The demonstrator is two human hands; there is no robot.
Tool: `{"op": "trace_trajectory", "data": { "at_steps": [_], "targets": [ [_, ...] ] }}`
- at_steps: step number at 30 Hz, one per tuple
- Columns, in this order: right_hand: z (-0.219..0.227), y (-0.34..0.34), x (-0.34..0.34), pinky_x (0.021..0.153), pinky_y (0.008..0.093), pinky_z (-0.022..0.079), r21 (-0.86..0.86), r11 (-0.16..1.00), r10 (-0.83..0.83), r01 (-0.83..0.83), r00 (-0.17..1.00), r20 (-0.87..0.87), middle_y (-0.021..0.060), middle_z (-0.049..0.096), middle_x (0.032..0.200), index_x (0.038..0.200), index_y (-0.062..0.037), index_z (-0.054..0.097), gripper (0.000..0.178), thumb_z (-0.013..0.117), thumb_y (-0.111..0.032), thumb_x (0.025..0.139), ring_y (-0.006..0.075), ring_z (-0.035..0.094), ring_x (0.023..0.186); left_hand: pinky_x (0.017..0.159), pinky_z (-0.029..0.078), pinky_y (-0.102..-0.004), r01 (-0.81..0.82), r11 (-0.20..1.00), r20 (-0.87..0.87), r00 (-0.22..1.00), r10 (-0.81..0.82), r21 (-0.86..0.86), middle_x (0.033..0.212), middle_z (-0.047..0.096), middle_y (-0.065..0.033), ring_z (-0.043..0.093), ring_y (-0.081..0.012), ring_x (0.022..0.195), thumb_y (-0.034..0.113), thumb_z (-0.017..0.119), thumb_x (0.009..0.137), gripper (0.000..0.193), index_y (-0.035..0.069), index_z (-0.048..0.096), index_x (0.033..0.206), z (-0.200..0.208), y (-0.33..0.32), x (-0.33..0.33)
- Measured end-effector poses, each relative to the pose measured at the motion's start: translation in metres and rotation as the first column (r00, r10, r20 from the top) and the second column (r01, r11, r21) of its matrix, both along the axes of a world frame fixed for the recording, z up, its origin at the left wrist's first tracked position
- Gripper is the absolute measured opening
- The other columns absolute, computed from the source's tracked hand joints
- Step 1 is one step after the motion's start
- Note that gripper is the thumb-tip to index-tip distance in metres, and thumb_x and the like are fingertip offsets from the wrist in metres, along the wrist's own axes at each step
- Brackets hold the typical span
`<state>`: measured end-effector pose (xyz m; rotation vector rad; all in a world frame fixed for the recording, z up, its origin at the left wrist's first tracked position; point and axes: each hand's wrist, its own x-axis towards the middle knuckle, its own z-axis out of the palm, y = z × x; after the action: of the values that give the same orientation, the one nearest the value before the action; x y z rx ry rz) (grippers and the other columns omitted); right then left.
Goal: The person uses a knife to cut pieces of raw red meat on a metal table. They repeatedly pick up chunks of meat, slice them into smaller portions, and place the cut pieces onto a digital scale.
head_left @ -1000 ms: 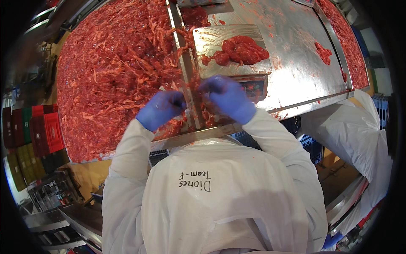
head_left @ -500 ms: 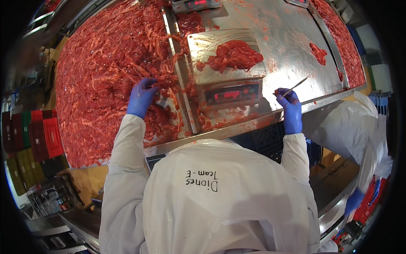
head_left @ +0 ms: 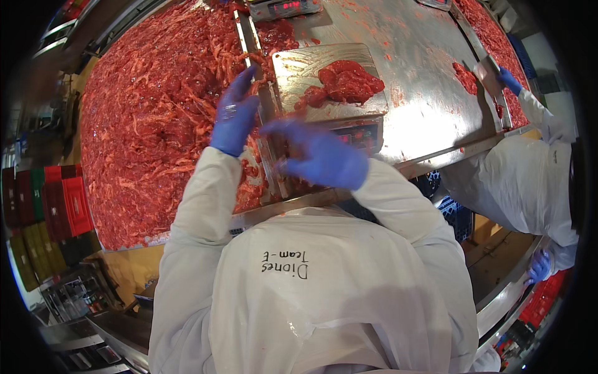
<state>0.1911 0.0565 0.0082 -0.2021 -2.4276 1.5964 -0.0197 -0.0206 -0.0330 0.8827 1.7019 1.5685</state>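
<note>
Raised beside the metal divider rail (head_left: pixel 266 112), my left hand (head_left: pixel 235 118) in a blue glove has its fingers stretched upward, with no object visible in it. A large heap of red meat trimmings (head_left: pixel 149 124) lies to its left. My right hand (head_left: pixel 330 156), also blue-gloved, crosses in front of the scale (head_left: pixel 293 78); motion smears its fingers, and whether it holds anything is unclear. It partly covers the scale's red display (head_left: pixel 361 135). On the scale's plate rest a lump of meat (head_left: pixel 352 82) and a smaller piece (head_left: pixel 311 97) at its lower left.
Bare steel tabletop (head_left: pixel 417 68) extends right, bearing a meat piece (head_left: pixel 465 78). A co-worker's gloved hand (head_left: pixel 511 81) is by the right rail, near another meat heap (head_left: pixel 479 25). A second scale (head_left: pixel 283 9) sits at the back. Red crates (head_left: pixel 76 202) stand left.
My right hand has swung left across the scale front; the thin stick-like tool it held is no longer visible. My left hand has risen toward the rail. A co-worker's hand has appeared at right.
</note>
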Motion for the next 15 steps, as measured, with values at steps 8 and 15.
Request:
{"op": "trace_trajectory", "data": {
  "at_steps": [8,15],
  "targets": [
    [-0.049,0.155,0.019,0.110,0.0430,0.048,0.305,0.693,-0.698,0.653,0.714,0.054,0.0235,0.062,0.143,0.150,0.0000,0.047,0.069,0.072,-0.034,0.096,0.0371,0.061,0.131,0.111,0.048,-0.0461,-0.693,0.537,-0.864,0.477,-0.159,-0.481,0.154,0.051,-0.0264,0.056,-0.0366,0.138,0.052,0.076,0.087,0.072,0.012,0.062,0.145,-0.029,-0.192,-0.235],
    [-0.044,0.030,0.094,0.103,0.0406,0.054,0.006,0.789,-0.612,0.614,0.787,-0.081,0.0138,0.069,0.126,0.135,-0.0003,0.061,0.045,0.074,-0.004,0.092,0.0269,0.068,0.117,0.084,0.058,-0.0440,-0.404,0.693,-0.706,0.675,-0.216,-0.598,0.102,0.072,-0.0219,0.072,-0.0343,0.090,0.035,0.088,0.081,0.051,0.002,0.072,0.118,-0.005,-0.155,-0.050]
  ]
}}
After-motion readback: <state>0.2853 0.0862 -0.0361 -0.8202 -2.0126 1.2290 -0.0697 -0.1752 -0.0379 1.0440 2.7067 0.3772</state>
